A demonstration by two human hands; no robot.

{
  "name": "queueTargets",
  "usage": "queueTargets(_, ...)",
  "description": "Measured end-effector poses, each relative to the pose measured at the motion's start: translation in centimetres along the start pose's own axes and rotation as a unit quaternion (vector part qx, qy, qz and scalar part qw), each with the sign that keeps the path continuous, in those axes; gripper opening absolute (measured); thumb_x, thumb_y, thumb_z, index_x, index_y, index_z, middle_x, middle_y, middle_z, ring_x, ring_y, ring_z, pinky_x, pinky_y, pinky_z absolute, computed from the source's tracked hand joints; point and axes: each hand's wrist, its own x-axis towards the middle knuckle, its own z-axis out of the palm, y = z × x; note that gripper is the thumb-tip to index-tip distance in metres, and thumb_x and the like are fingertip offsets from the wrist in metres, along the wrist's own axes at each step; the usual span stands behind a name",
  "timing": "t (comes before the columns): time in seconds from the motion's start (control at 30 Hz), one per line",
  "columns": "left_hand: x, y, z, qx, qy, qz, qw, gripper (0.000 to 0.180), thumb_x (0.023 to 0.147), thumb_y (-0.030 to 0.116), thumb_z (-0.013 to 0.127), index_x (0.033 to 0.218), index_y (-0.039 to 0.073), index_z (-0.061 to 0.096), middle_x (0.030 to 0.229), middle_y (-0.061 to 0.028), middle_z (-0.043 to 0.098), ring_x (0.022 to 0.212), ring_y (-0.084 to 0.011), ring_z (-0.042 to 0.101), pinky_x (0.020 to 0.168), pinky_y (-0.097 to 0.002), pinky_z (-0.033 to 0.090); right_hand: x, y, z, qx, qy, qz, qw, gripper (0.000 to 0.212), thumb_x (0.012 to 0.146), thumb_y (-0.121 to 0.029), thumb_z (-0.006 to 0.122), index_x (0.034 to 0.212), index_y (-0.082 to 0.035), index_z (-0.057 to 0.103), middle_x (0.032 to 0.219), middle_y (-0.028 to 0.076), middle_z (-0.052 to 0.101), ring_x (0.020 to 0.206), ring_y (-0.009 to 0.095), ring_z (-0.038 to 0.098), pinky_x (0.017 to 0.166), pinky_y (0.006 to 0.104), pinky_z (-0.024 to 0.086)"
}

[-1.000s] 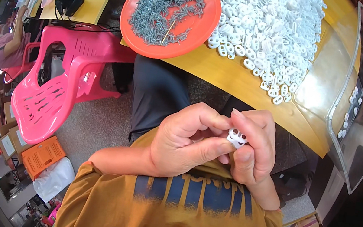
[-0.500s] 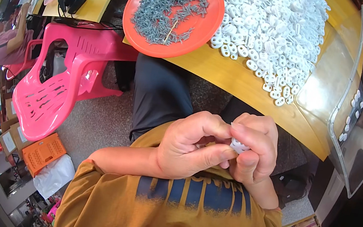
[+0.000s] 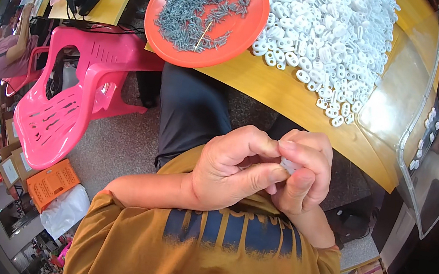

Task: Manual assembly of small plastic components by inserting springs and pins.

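Close in front of my chest, my left hand [image 3: 235, 167] and my right hand [image 3: 308, 170] meet with their fingertips pinched together. Between them is a small white plastic piece [image 3: 288, 165], mostly covered by the fingers. On the yellow table [image 3: 272, 86] beyond my hands lies a large heap of white plastic pieces [image 3: 325, 34], many oval with two holes. To its left a round red plate [image 3: 248, 36] carries a pile of small grey screw-like parts [image 3: 191, 19] and thin yellowish sticks.
A clear plastic sheet or bin [image 3: 400, 101] with a raised rim stands at the right, with a few white pieces on a dark item [image 3: 426, 139] beside it. A pink plastic chair [image 3: 58, 113] is at my left, near an orange crate [image 3: 52, 183]. Another person [image 3: 13, 52] sits at far left.
My hands stay together and have shifted only slightly, with the fingers turning a little on the white piece. The whole view has moved a little.
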Motion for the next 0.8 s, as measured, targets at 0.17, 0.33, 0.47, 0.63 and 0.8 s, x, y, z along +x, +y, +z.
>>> queueTargets(0.17,-0.04,-0.32,0.04,-0.023,0.004,0.004,1.000,0.014,0.083,-0.001,0.055,0.096,0.001,0.048,0.081,-0.0048,0.054,0.068,-0.0089,0.058,0.058,-0.0211,0.048,0.14,-0.23,0.16,0.006,0.008,0.023,1.000,0.033,0.092,-0.025,0.041,0.104,0.003,0.054,0.079,0.008,0.053,0.063,0.016,0.047,0.052,0.0264,0.040)
queueTargets(0.33,-0.28,-0.73,-0.10,-0.058,0.007,0.008,0.998,0.017,0.083,-0.001,0.055,0.097,0.001,0.046,0.082,-0.0051,0.053,0.069,-0.0087,0.057,0.059,-0.0211,0.047,0.17,-0.02,0.03,0.001,-0.023,-0.002,1.000,0.035,0.092,-0.026,0.042,0.107,0.004,0.053,0.081,0.010,0.054,0.064,0.016,0.048,0.053,0.0262,0.040)
queueTargets(0.47,-0.50,-0.87,-0.44,-0.030,-0.002,0.025,0.999,0.019,0.083,-0.002,0.055,0.099,0.000,0.047,0.083,-0.0051,0.053,0.069,-0.0081,0.056,0.059,-0.0205,0.046,0.16,-0.35,-0.14,-0.019,-0.038,0.009,0.999,0.035,0.092,-0.026,0.042,0.107,0.004,0.053,0.082,0.010,0.054,0.065,0.016,0.048,0.053,0.0263,0.040)
queueTargets(0.63,-0.55,-0.27,-0.43,-0.037,-0.016,0.015,0.999,0.021,0.083,-0.003,0.054,0.103,0.000,0.047,0.083,-0.0052,0.053,0.070,-0.0078,0.055,0.060,-0.0203,0.044,0.23,-0.50,-0.21,-0.013,-0.041,0.003,0.999,0.034,0.092,-0.024,0.042,0.107,0.004,0.053,0.082,0.011,0.054,0.065,0.017,0.049,0.053,0.0263,0.041)
queueTargets(0.8,-0.57,-0.10,-0.06,-0.058,-0.011,0.004,0.998,0.019,0.084,-0.001,0.054,0.101,0.000,0.047,0.083,-0.0049,0.053,0.068,-0.0074,0.055,0.059,-0.0199,0.045,0.19,-0.69,-0.26,-0.006,-0.036,0.011,0.999,0.032,0.092,-0.023,0.042,0.108,0.003,0.053,0.083,0.011,0.054,0.066,0.017,0.049,0.053,0.0263,0.042)
